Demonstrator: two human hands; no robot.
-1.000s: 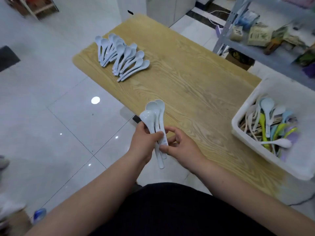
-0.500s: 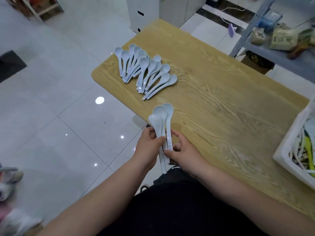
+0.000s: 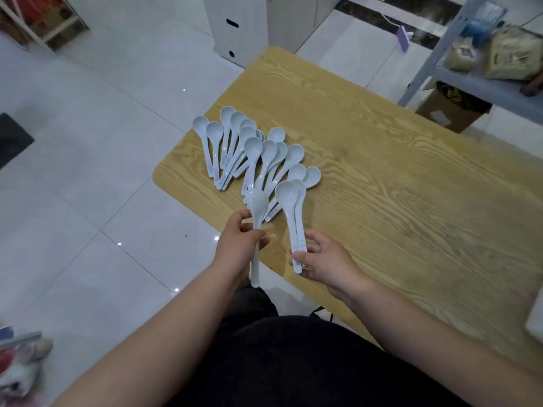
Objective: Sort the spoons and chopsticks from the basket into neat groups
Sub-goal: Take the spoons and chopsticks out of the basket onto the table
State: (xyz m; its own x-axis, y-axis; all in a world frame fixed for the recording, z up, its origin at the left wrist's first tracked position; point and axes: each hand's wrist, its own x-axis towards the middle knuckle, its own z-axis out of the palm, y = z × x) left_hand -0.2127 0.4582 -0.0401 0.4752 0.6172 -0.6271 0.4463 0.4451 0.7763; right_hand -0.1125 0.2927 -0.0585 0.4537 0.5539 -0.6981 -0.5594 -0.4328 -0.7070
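1. Pale-blue plastic single spoon (image 3: pixel 258 205): gripped by the left hand (image 3: pixel 238 245), with fingers and thumb curled round the middle of the handle. The bowl points away from the person, above the table's near-left edge. The handle end juts out below the hand, over the floor (image 3: pixel 88 171). Whether the bowl touches the spoons lying beyond it cannot be told.
2. Pair of spoons (image 3: pixel 289 198): same pale blue, 2 nested one on the other. The right hand (image 3: pixel 326 261) pinches them at the handle ends between thumb and curled fingertips. The bowls point away, just beside the nearest laid-out spoons.
3. Spoon group (image 3: pixel 252 148): many matching spoons in 2 fanned clusters at the left end of the table. Bowls lie at the far side and handles converge toward the person.
4. Table (image 3: pixel 396 201): light wood grain, with rounded corners.
5. Surroundings: white cabinet (image 3: pixel 235 27) beyond the far end of the table. A grey metal shelf unit (image 3: pixel 435 63) holding packets stands at upper right, with a cardboard box (image 3: pixel 449 111) beneath it.
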